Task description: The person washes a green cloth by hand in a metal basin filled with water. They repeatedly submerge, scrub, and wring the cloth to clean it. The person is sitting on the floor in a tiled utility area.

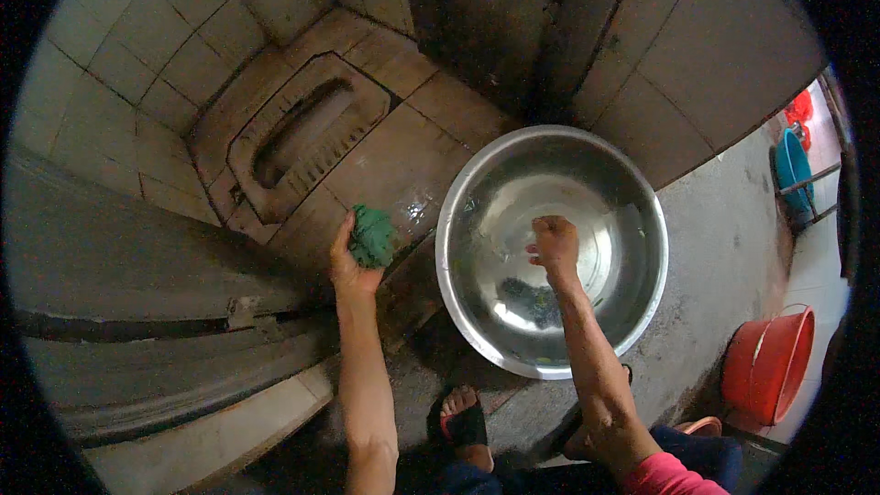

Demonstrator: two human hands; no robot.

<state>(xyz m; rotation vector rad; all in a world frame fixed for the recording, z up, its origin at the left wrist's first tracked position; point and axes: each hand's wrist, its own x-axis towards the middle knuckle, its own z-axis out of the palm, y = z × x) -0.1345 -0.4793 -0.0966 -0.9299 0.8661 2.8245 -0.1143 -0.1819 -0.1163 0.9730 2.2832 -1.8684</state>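
My left hand (351,261) is closed round a crumpled green cloth (372,236), held out to the left of a large round metal basin (456,307). Over the middle of that basin is my right hand (555,243), its fingers curled inward; whatever may be in them is hidden. The basin has a broad shiny rim and looks to hold shallow clear water, with a few small green bits and a dark patch on the near side.
A squat toilet (307,133) is set in the tiled floor beyond my left hand. Left of me runs a grey door or panel (137,266). A red bucket (768,365) stands at the right, and a blue tub (793,170) farther back. My sandalled foot (466,417) is near the basin.
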